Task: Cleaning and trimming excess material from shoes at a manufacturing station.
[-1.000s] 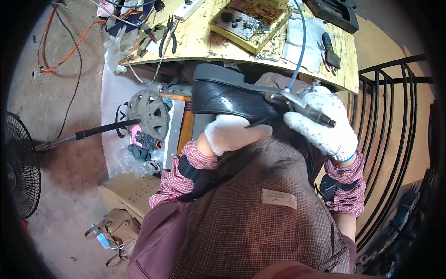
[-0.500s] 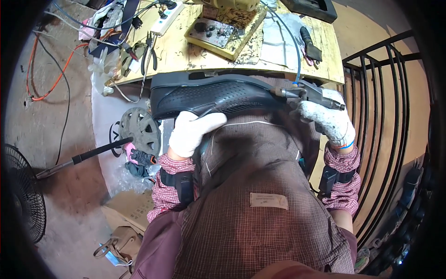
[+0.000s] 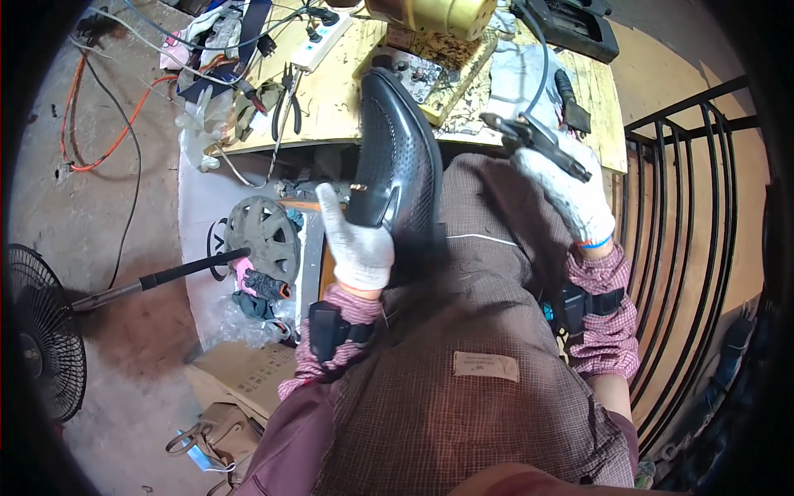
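A black leather shoe (image 3: 405, 136) stands nearly upright in front of me, toe up toward the table edge, its lower heel end blurred. My left hand (image 3: 364, 252), in a white knit glove, holds it low at the heel end, one finger stretched out along its left side. My right hand (image 3: 575, 194), also in a white glove, is closed round a dark metal air gun (image 3: 546, 149) with a slim hose (image 3: 542, 70). The gun's nozzle points left, apart from the shoe. A brown checked apron (image 3: 438, 331) covers my lap.
Ahead is a wooden table (image 3: 331, 116) with a stained machine (image 3: 442, 16), a control box (image 3: 413, 70), pliers (image 3: 286, 103), a power strip (image 3: 321, 41) and a black-bristled brush (image 3: 572, 103). Black railings (image 3: 662, 223) stand right. A fan (image 3: 41, 331) and cardboard box (image 3: 244, 372) are left.
The shoe has turned from lying crosswise to standing toe up, with my left hand shifted right along with it. My right hand has drawn the air gun away from the shoe and slightly left.
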Demonstrator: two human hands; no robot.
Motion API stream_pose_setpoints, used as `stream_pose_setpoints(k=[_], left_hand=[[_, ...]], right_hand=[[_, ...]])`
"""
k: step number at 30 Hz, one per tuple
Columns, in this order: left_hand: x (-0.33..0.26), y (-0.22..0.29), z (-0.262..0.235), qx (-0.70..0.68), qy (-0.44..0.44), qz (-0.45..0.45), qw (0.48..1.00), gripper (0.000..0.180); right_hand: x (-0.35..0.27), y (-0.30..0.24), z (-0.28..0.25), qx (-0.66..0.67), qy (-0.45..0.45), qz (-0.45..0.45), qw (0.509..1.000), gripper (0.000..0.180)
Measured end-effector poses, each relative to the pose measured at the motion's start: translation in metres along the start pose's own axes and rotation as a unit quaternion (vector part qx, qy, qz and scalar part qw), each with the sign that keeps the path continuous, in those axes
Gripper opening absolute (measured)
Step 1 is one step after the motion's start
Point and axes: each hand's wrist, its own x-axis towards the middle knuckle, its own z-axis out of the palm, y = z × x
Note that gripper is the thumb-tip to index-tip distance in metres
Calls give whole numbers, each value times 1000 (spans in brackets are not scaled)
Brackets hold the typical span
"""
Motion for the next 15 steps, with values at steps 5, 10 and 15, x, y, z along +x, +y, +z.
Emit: stream_pose_setpoints(k=[5,10,15], left_hand=[[20,-35,-13,161,31,0,987,78],[16,-27,-42,273,-41,-116,954,55],[19,-31,-71,423,-42,-61,903,30]], right_hand=[[34,34,39,94,70,69,991,19],[45,40,45,-221,13,-10,975,20],[18,33,50,-4,85,63,994,25]])
